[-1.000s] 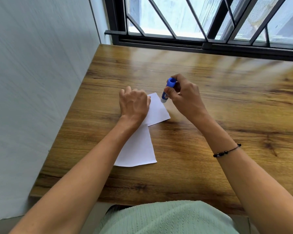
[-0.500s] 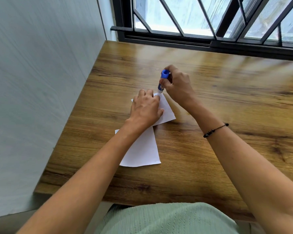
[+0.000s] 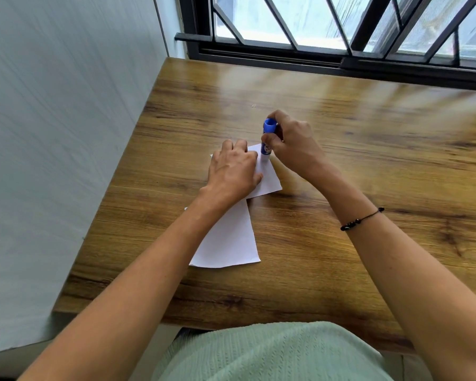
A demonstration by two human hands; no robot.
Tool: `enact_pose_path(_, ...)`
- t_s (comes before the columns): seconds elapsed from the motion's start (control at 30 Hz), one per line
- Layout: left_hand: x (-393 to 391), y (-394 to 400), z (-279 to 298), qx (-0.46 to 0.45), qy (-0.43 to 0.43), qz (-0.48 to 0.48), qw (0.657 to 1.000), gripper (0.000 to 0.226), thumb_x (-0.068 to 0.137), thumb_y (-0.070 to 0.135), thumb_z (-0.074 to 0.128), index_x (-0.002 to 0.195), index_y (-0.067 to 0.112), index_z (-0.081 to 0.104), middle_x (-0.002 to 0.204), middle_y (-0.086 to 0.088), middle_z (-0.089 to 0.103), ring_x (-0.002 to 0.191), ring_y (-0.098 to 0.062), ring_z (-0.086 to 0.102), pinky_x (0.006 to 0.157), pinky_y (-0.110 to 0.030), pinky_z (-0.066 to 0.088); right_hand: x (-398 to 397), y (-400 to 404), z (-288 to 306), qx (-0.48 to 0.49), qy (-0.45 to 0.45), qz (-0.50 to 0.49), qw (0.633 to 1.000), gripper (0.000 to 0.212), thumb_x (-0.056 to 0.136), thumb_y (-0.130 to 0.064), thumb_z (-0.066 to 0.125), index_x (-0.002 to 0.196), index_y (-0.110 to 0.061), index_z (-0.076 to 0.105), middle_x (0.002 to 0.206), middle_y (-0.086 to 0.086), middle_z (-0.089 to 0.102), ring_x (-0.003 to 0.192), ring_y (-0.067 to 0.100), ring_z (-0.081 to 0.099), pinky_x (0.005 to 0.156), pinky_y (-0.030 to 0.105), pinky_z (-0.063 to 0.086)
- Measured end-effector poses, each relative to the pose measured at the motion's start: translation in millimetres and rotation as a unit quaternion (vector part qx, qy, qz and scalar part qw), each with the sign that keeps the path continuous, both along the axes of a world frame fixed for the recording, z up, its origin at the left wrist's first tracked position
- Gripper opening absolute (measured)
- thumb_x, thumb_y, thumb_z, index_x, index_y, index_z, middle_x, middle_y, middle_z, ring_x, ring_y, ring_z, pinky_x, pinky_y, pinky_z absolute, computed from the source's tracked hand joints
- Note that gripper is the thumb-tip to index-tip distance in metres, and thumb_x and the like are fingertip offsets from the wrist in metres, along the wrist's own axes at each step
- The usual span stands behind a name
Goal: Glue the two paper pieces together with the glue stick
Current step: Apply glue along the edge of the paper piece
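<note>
Wide wooden bench (image 3: 341, 166) filling the view, butted against a pale wall (image 3: 52, 133) on the left and a dark-framed window (image 3: 327, 55) with slanted bars along the far edge. Down at the near edge, a pale green knitted garment (image 3: 272, 353) on the person's lap. Out on the bench, two white paper pieces, overlapping where they meet: nearer paper piece (image 3: 228, 243) lying flat, angled toward the near left, partly under the left forearm; farther paper piece (image 3: 268, 180) lying across its far end, its right part showing bare beside the knuckles. Left hand (image 3: 232, 171) flat on top of the farther paper piece, palm down, fingers extended and pointing away toward the window, pressing the sheet to the bench. Right hand (image 3: 291, 144) just beside it on the right, nearly touching, fingers and thumb curled round the glue stick (image 3: 267, 138). Glue stick roughly upright, blue end up, white labelled body below, lower end meeting the far right part of the farther paper piece, right next to the left fingertips. Cannot tell whether the tip is actually bearing on the sheet or just above it. On the right wrist, a thin black bracelet (image 3: 362, 220) with small beads. Farther out on the bench, a tiny white scrap (image 3: 253, 105).
</note>
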State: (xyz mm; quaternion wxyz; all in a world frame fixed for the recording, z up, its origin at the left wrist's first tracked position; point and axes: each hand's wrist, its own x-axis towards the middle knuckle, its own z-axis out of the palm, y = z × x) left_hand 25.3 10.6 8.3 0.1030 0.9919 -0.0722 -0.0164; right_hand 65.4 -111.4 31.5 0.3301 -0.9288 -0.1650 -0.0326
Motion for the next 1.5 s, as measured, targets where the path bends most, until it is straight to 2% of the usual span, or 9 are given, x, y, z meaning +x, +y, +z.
enact_pose_path(0.17, 0, -2, 0, 0.008, -0.002, 0.000, 1.000, 0.038, 0.087, 0.037, 0.052, 0.114, 0.011, 0.057, 0.121, -0.010, 0.049, 0.114, -0.029, 0.042, 0.088, -0.038, 0.038, -15, -7, 2, -0.017, -0.005, 0.017, 1.000, 0.026, 0.088, -0.014, 0.054, 0.113, -0.005, 0.052, 0.083, 0.010, 0.061, 0.075, 0.025, 0.055, 0.073, 0.037, 0.046)
enact_pose_path(0.3, -1, -1, 0, 0.008, 0.000, 0.001, 1.000, 0.041, 0.087, 0.039, 0.052, 0.116, 0.011, 0.056, 0.123, -0.010, 0.048, 0.116, -0.030, 0.041, 0.089, -0.039, 0.038, -26, -12, 1, -0.015, -0.002, 0.015, 1.000, 0.025, 0.087, -0.014, 0.054, 0.111, -0.006, 0.053, 0.087, 0.015, 0.064, 0.077, 0.028, 0.056, 0.074, 0.041, 0.047)
enact_pose_path(0.6, -1, -1, -1, 0.011, 0.001, 0.003, 1.000, 0.043, 0.087, 0.040, 0.052, 0.119, 0.011, 0.056, 0.125, -0.009, 0.048, 0.118, -0.030, 0.040, 0.090, -0.039, 0.038, -48, -22, 2, -0.010, 0.008, 0.006, 1.000, 0.025, 0.087, -0.014, 0.055, 0.111, -0.008, 0.053, 0.087, 0.007, 0.062, 0.082, 0.027, 0.057, 0.076, 0.038, 0.045)
enact_pose_path(0.93, -2, -1, -3, 0.008, -0.002, 0.002, 1.000, 0.043, 0.088, 0.039, 0.052, 0.120, 0.011, 0.055, 0.126, -0.009, 0.047, 0.118, -0.030, 0.041, 0.091, -0.040, 0.038, -59, -28, 2, -0.003, 0.012, 0.005, 1.000, 0.027, 0.086, -0.013, 0.057, 0.112, -0.006, 0.053, 0.093, 0.013, 0.064, 0.084, 0.026, 0.057, 0.078, 0.038, 0.046)
enact_pose_path(1.1, -2, -1, -2, 0.009, -0.006, 0.002, 1.000, 0.043, 0.088, 0.039, 0.052, 0.120, 0.011, 0.055, 0.126, -0.009, 0.047, 0.118, -0.030, 0.041, 0.091, -0.040, 0.038, -61, -29, 6, 0.006, 0.033, 0.002, 0.999, 0.026, 0.087, -0.014, 0.057, 0.112, -0.007, 0.053, 0.086, 0.007, 0.061, 0.081, 0.022, 0.056, 0.075, 0.028, 0.043)
enact_pose_path(1.17, -3, -1, -2, 0.009, -0.007, 0.002, 1.000, 0.043, 0.088, 0.039, 0.052, 0.120, 0.011, 0.055, 0.126, -0.009, 0.048, 0.117, -0.030, 0.041, 0.091, -0.040, 0.038, -61, -29, 7, 0.024, 0.025, -0.013, 0.999, 0.024, 0.087, -0.015, 0.057, 0.110, -0.007, 0.053, 0.084, 0.002, 0.060, 0.078, 0.019, 0.055, 0.074, 0.027, 0.042)
enact_pose_path(1.27, -4, 0, -2, 0.009, -0.007, 0.001, 1.000, 0.042, 0.088, 0.039, 0.052, 0.119, 0.011, 0.056, 0.125, -0.009, 0.048, 0.117, -0.030, 0.041, 0.090, -0.040, 0.037, -61, -31, 9, 0.074, 0.004, -0.059, 0.996, 0.023, 0.084, -0.019, 0.060, 0.104, -0.012, 0.054, 0.088, 0.005, 0.064, 0.079, 0.023, 0.059, 0.077, 0.037, 0.049)
enact_pose_path(1.4, -6, 2, -2, 0.012, -0.005, 0.002, 1.000, 0.041, 0.088, 0.038, 0.051, 0.117, 0.010, 0.056, 0.126, -0.010, 0.048, 0.118, -0.031, 0.040, 0.090, -0.041, 0.036, -64, -34, 12, 0.178, 0.069, -0.106, 0.976, 0.023, 0.070, -0.017, 0.065, 0.080, -0.031, 0.050, 0.094, 0.009, 0.068, 0.084, 0.031, 0.063, 0.078, 0.052, 0.052)
enact_pose_path(1.5, -9, 4, -1, 0.015, -0.008, 0.003, 1.000, 0.040, 0.088, 0.038, 0.050, 0.117, 0.010, 0.056, 0.125, -0.010, 0.048, 0.118, -0.031, 0.040, 0.090, -0.041, 0.036, -70, -35, 8, 0.257, 0.110, -0.127, 0.952, 0.026, 0.059, -0.011, 0.066, 0.069, -0.027, 0.048, 0.092, 0.006, 0.067, 0.092, 0.032, 0.065, 0.084, 0.054, 0.051)
